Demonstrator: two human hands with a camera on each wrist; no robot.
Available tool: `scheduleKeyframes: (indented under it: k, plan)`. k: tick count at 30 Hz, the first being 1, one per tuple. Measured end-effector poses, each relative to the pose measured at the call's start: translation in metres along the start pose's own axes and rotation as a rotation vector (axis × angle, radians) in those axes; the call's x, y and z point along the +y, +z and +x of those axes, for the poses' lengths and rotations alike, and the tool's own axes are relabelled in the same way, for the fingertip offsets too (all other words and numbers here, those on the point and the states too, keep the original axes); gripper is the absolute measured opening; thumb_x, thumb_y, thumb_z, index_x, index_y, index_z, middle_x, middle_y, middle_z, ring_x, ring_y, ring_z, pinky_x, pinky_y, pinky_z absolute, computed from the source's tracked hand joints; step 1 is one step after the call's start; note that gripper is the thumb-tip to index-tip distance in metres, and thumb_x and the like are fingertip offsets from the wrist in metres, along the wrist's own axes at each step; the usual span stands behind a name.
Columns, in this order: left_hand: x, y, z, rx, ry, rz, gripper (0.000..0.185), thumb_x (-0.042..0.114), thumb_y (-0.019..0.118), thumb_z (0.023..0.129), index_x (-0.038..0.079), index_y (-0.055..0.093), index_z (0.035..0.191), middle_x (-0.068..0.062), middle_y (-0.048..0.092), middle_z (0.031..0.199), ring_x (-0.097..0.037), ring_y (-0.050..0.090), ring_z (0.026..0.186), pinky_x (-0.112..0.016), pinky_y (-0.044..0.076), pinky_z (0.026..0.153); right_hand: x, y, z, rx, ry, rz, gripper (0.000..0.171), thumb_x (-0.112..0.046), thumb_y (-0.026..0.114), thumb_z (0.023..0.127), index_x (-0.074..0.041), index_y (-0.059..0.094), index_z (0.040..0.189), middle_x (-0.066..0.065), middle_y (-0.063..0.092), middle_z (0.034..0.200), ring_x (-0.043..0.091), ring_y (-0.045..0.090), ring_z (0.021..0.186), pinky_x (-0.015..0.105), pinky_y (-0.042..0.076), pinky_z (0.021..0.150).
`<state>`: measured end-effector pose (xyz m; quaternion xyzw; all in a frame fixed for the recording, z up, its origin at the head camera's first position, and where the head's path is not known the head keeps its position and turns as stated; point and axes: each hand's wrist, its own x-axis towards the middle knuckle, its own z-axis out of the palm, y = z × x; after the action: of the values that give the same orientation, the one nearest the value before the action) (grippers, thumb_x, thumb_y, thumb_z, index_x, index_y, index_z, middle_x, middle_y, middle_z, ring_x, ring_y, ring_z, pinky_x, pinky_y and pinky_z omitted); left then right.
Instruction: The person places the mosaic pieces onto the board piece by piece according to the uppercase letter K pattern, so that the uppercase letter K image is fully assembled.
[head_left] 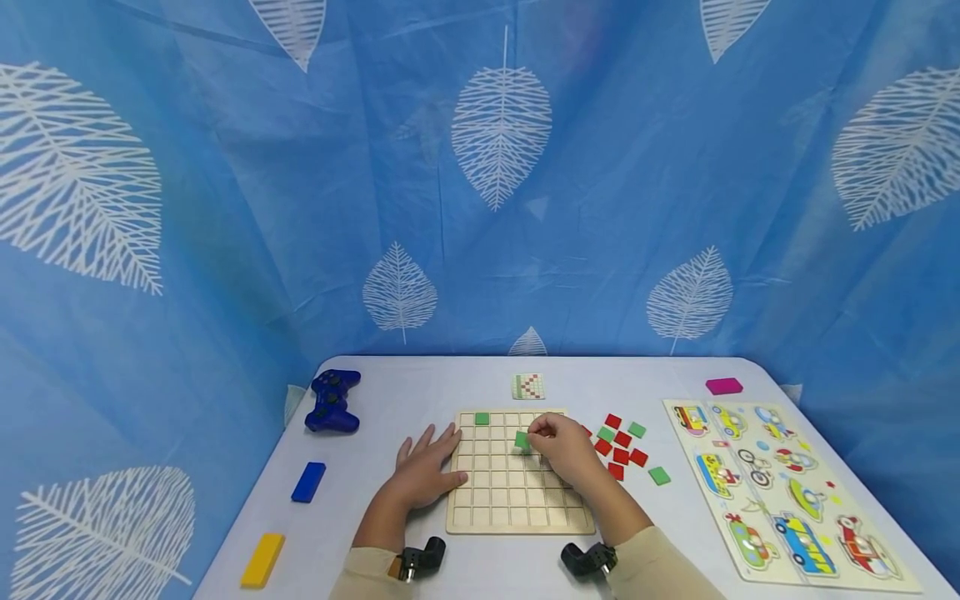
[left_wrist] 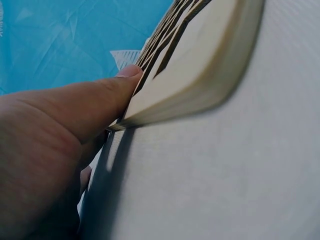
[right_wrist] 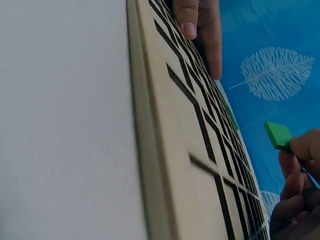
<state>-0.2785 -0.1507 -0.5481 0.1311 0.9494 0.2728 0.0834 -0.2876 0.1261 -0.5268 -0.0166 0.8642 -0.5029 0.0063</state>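
Clearly, the right hand (head_left: 561, 450) pinches a small green tile (head_left: 522, 441) by its edges between thumb and fingertips, holding it just above the wooden grid board (head_left: 517, 508), over the upper middle cells. In the right wrist view the tile (right_wrist: 277, 135) sticks out past the fingertips, tilted and clear of the board's surface. The left hand (head_left: 427, 471) lies flat on the white table (head_left: 375, 392) with fingers spread and relaxed, grasping nothing; its thumb (left_wrist: 107, 95) presses against the board's left edge, judging by the left wrist view.

The tile looks thin, stiff and very light, probably smooth plastic or painted wood, so it would likely slip from a loose pinch. Holding it by two opposite edges, as now, seems the sound grip, since that leaves the flat face free to drop into a cell. The cells look only slightly larger than the tile, so it would need to go in level.

Another green tile (head_left: 482, 418) already sits in a cell beyond the left hand's fingertips. To the right of the right hand lies a loose cluster of red and green tiles (head_left: 621, 448). Beyond both hands, past the board, rests a small pattern card (head_left: 528, 386).
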Motion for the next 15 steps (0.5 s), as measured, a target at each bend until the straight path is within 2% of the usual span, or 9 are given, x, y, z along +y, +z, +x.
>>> scheduleKeyframes:
  k: [7, 15]
  plan:
    - [0.002, 0.0, -0.002, -0.013, -0.019, -0.009, 0.081, 0.045, 0.074, 0.095, 0.019, 0.039, 0.163, 0.0, 0.028, 0.173, -0.036, 0.01, 0.163, -0.065, -0.004, 0.127, -0.004, 0.017, 0.021, -0.029, -0.035, 0.036, 0.006, -0.019, 0.074, 0.098, -0.017, 0.07, 0.094, 0.0, 0.067, 0.09, 0.019, 0.058, 0.073, 0.033, 0.05, 0.065]
    - [0.001, 0.001, 0.001, -0.008, -0.042, 0.014, 0.081, 0.05, 0.072, 0.095, 0.022, 0.039, 0.163, 0.003, 0.028, 0.173, -0.034, 0.009, 0.164, -0.065, -0.004, 0.127, -0.007, 0.034, 0.04, -0.096, 0.0, 0.146, 0.007, -0.02, 0.071, 0.1, -0.014, 0.071, 0.098, 0.004, 0.07, 0.095, 0.02, 0.061, 0.078, 0.033, 0.053, 0.068]
